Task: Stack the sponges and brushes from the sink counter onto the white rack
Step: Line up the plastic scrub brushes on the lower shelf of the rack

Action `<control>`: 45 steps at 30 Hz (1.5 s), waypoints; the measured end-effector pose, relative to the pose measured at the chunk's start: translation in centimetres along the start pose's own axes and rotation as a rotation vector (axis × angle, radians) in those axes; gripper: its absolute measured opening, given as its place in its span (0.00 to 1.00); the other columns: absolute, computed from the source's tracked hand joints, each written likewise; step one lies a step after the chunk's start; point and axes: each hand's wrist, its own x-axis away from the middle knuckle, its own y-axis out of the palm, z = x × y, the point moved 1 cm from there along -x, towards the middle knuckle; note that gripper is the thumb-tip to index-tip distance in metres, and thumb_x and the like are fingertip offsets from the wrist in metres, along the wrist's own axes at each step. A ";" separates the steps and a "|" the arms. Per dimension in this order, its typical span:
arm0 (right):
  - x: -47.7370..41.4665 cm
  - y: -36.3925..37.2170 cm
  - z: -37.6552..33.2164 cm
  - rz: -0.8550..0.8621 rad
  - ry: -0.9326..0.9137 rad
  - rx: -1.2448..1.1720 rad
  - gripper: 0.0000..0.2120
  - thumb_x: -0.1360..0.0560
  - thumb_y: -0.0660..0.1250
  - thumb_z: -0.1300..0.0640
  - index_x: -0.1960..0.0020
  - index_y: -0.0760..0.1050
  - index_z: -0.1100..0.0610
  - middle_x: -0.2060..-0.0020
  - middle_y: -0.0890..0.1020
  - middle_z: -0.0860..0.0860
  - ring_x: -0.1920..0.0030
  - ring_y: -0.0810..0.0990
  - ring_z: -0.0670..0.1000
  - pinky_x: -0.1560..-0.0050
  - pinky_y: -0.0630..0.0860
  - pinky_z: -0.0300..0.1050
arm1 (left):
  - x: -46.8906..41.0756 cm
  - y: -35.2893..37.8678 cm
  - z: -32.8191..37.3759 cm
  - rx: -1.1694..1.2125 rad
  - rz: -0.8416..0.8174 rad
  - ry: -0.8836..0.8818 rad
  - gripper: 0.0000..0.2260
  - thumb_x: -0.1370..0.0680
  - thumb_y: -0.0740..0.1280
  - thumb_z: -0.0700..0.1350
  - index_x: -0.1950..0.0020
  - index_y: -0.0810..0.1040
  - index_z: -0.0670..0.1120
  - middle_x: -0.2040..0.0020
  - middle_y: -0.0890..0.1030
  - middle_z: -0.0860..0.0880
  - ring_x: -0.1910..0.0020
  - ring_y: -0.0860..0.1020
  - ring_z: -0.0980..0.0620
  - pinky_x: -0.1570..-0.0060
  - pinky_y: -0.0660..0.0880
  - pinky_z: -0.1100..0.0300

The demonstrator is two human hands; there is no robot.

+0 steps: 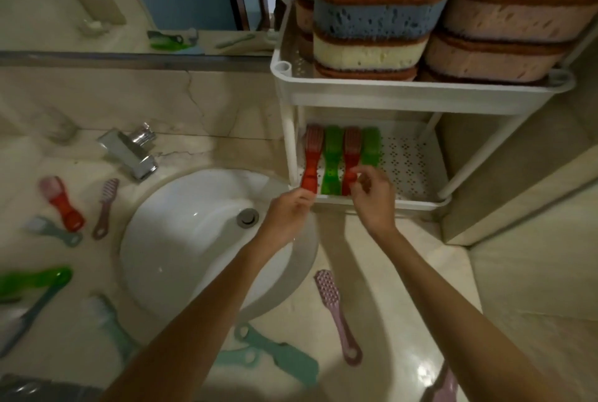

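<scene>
The white rack [420, 91] stands right of the sink. Its top tier carries stacked sponges [378, 13]. On the lower tier [407, 162] lie several brushes side by side: a red brush [312, 155], a green brush [333, 159], a second red brush [351, 149] and a second green brush [370, 146]. My left hand [288, 210] pinches the handle end of the leftmost red brush. My right hand [372, 197] pinches the handle of the second red brush. More brushes lie on the counter: a red one [63, 204], mauve ones [105, 207] [336, 307] and teal ones [278, 356].
A white basin [181, 240] with a drain and a chrome tap [129, 152] sit left of the rack. A green brush [35, 280] and other teal brushes [51, 230] lie at the counter's left. A mirror runs along the back wall.
</scene>
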 end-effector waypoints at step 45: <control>13.5 42.0 -24.6 -0.883 -0.037 0.313 0.13 0.21 0.56 0.56 0.44 0.75 0.61 0.45 0.79 0.58 0.47 0.79 0.57 0.46 0.76 0.45 | -5.9 -41.4 -27.0 -0.131 0.563 -0.591 0.29 0.23 0.60 0.35 0.25 0.50 0.37 0.28 0.63 0.36 0.31 0.66 0.37 0.32 0.66 0.46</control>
